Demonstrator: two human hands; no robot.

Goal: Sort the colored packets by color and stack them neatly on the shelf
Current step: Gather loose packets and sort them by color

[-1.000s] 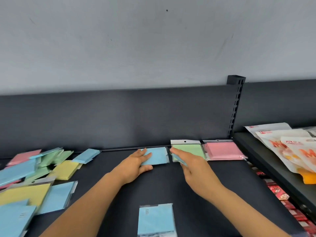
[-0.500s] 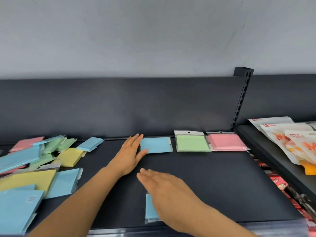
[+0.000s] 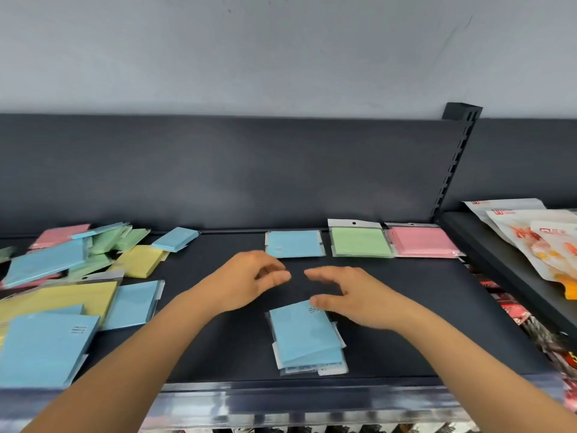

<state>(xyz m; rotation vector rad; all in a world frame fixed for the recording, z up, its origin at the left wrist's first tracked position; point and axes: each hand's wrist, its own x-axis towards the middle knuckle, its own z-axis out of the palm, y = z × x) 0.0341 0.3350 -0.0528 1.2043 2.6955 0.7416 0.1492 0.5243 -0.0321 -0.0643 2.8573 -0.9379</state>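
Observation:
On the dark shelf [image 3: 406,323], three sorted packets lie along the back wall: blue [image 3: 293,243], green [image 3: 360,242] and pink [image 3: 421,242]. A small fanned stack of blue packets [image 3: 304,337] lies near the front edge. My right hand [image 3: 356,293] arches over the stack's far end, its thumb tip at the top packet's far corner and its fingers spread above the shelf. Just left of it, my left hand [image 3: 249,279] hovers with loosely curled fingers and holds nothing. Both hands sit between the back row and the front stack.
A jumbled pile of mixed packets [image 3: 78,276], blue, yellow, green and pink, covers the shelf's left part. White snack bags [image 3: 530,235] lie on the neighbouring shelf at right, behind a slotted upright [image 3: 452,170]. Red goods [image 3: 512,310] show on a lower level at right.
My left hand has drawn back from the blue packet at the back wall. My right hand has come off the front blue stack and now arches over its far end.

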